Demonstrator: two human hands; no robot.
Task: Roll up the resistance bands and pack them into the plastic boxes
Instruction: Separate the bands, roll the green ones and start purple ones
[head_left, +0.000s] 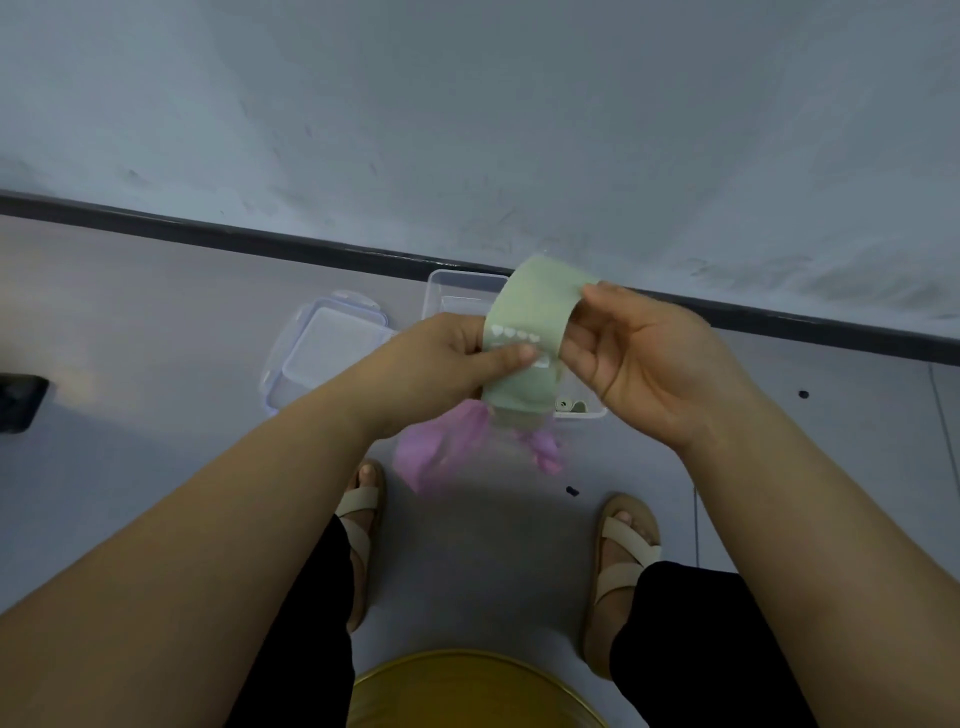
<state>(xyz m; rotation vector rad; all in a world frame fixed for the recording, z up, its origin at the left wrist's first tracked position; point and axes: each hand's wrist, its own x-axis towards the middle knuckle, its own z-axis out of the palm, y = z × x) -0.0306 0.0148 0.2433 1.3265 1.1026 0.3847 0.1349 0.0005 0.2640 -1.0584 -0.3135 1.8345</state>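
**A:** A seated person's hands work a pale green resistance band (524, 317) above the floor (156, 338). The left hand (447, 364) pinches its lower part under the thumb, fingers curled behind. The right hand (649, 364) nips the upper end between thumb and fingertips, the other fingers loosely spread. What could go wrong?

**B:** The band is flat, not yet rolled. Thin elastic looks springy, so a slack pinch at either end would likely let it snap free, or let a started coil spring open. A pink band (441, 452) dangles, blurred, below the left hand; how it is held cannot be told. It could slip to the floor or tangle into the green roll.

**A:** And the surroundings?

**B:** An open clear plastic box (435, 296) sits on the floor by the dark skirting (208, 234), mostly hidden behind the hands. A rolled band (569, 404) lies in its near right corner. Left of the box rests a clip-lock lid (324, 353); whether a second box lies beneath is unclear. A dark object (21, 402) is cut off at the left edge. Sandalled feet (626, 551) and a yellow stool (467, 686) sit below.

**A:** Anything blocking the way?

**B:** The dangling pink band hangs between hands and box. It would probably need parting first.
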